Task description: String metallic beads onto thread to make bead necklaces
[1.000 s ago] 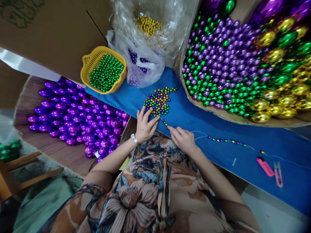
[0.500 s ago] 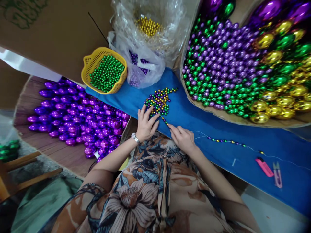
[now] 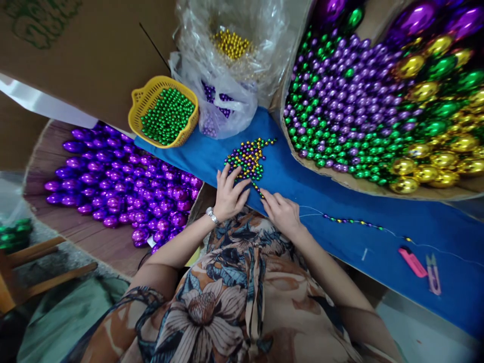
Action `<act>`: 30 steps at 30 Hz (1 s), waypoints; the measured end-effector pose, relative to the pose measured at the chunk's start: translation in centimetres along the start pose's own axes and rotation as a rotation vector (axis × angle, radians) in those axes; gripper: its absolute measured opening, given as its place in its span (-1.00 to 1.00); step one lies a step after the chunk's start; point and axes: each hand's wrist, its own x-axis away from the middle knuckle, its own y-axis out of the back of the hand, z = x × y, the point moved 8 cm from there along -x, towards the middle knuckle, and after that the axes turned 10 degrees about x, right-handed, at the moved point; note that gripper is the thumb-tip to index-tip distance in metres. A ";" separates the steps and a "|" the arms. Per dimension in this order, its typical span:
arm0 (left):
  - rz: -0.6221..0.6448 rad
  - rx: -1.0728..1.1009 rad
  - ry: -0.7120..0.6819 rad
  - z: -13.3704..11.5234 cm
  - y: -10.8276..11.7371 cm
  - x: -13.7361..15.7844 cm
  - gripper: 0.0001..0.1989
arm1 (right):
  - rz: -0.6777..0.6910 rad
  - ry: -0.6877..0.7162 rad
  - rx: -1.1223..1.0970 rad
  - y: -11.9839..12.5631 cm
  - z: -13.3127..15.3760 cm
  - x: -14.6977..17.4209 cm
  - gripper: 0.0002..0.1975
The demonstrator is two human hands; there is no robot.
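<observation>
Evidently partway: the left hand (image 3: pixel 227 197) rests spread on the small pile of mixed metallic beads (image 3: pixel 247 157), the right hand (image 3: pixel 282 214) pinches the thin beaded string (image 3: pixel 351 221), mostly unfilled, on the blue tabletop (image 3: pixel 325 194).

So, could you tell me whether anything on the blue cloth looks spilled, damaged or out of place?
Nothing stands out. The small mixed purple, green and gold beads lie in one tidy patch on the blue cloth at the left hand; the pink cutter and snips lie flat.
</observation>
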 end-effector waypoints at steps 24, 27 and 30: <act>0.007 -0.046 0.034 0.8 -0.6 -1.5 -0.71 | 0.054 -0.105 0.028 -0.5 -0.9 -0.1 -0.63; 0.002 -0.060 0.018 0.7 -0.6 -1.5 -0.71 | 0.072 -0.085 0.032 -0.6 -0.8 -0.3 -0.62; 0.000 -0.064 0.015 0.7 -0.6 -1.5 -0.71 | 0.061 -0.059 0.040 -0.4 -0.7 -0.2 -0.63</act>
